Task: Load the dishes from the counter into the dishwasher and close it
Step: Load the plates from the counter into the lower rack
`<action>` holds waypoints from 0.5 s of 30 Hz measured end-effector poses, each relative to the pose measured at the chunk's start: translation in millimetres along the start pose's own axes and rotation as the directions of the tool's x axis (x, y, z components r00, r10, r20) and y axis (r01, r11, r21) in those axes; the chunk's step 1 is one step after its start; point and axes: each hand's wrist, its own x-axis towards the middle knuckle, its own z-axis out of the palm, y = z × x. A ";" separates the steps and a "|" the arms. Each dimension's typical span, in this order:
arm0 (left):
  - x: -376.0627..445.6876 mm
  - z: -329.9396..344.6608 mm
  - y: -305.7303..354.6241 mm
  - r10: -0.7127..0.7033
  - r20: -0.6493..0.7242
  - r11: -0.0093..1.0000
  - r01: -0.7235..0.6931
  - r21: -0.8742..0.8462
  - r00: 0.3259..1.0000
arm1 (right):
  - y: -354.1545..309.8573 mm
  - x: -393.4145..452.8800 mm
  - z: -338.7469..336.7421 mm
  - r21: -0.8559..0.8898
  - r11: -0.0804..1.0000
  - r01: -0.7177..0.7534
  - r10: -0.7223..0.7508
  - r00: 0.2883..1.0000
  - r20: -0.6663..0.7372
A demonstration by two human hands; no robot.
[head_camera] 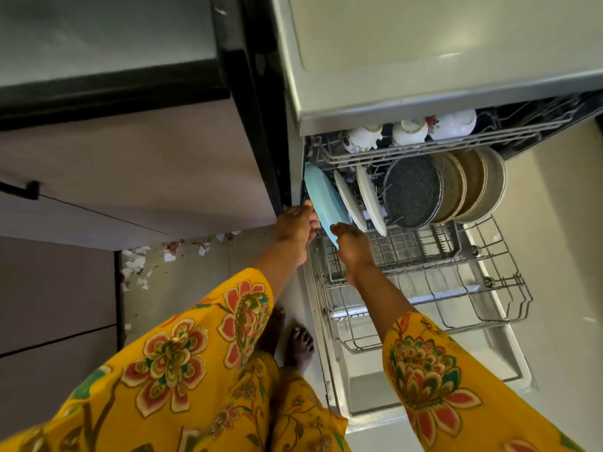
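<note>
In the head view, a light blue plate (324,203) is held on edge at the left end of the pulled-out lower rack (456,288). It is gripped by the curled fingers of the left hand (297,223) and right hand (350,238). White plates (359,200) and dark pans (414,194) stand beside it; cups (411,130) sit in the upper rack (489,138).

Soft even daylight, mild glare on steel, wide-angle edge bending, slight blur
</note>
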 end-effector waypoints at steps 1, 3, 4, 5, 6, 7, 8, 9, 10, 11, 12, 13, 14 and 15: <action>-8.5 -4.0 5.4 0.004 -0.015 1.000 -0.005 -0.023 1.000 | -5.1 -7.4 3.0 -0.013 1.000 0.020 -0.020 1.000 0.006; -24.3 -14.3 17.6 0.022 -0.047 0.998 -0.024 -0.060 0.999 | -17.1 -23.6 10.4 -0.065 0.996 0.065 -0.064 0.998 0.029; -31.7 -20.3 24.0 0.040 -0.057 0.996 -0.044 -0.072 0.998 | -23.6 -32.3 14.8 -0.082 0.992 0.092 -0.088 0.995 0.049; -39.5 -26.6 30.5 0.059 -0.066 0.995 -0.065 -0.081 0.996 | -29.5 -40.3 19.3 -0.092 0.989 0.115 -0.108 0.991 0.077; -47.3 -33.6 37.0 0.078 -0.078 0.992 -0.085 -0.093 0.994 | -34.9 -48.0 24.0 -0.099 0.985 0.142 -0.131 0.986 0.106; -55.3 -40.6 43.4 0.096 -0.091 0.988 -0.106 -0.109 0.991 | -40.8 -56.0 28.5 -0.113 0.979 0.169 -0.154 0.979 0.131; -62.6 -47.8 49.5 0.122 -0.102 0.983 -0.134 -0.122 0.987 | -46.7 -64.6 33.6 -0.117 0.973 0.198 -0.179 0.971 0.156; -70.1 -55.1 55.9 0.150 -0.109 0.978 -0.164 -0.127 0.983 | -51.7 -73.2 38.8 -0.110 0.970 0.216 -0.195 0.965 0.177; -77.8 -62.5 62.3 0.180 -0.115 0.972 -0.195 -0.128 0.977 | -57.0 -82.7 44.0 -0.097 0.969 0.229 -0.207 0.959 0.196; -85.9 -69.8 68.4 0.207 -0.122 0.966 -0.223 -0.134 0.971 | -62.6 -91.9 49.2 -0.091 0.966 0.240 -0.217 0.953 0.211; -93.8 -77.1 74.5 0.229 -0.132 0.957 -0.248 -0.148 0.964 | -68.6 -100.6 54.1 -0.087 0.961 0.262 -0.236 0.945 0.228; -102.0 -84.3 80.7 0.246 -0.145 0.948 -0.269 -0.169 0.958 | -74.2 -108.1 59.3 -0.085 0.955 0.286 -0.257 0.934 0.248; -110.8 -91.8 86.9 0.260 -0.162 0.938 -0.289 -0.190 0.952 | -80.8 -116.4 63.9 -0.076 0.947 0.312 -0.282 0.921 0.270; -119.2 -99.6 92.7 0.271 -0.179 0.929 -0.306 -0.208 0.946 | -87.4 -123.6 68.6 -0.070 0.939 0.337 -0.305 0.908 0.289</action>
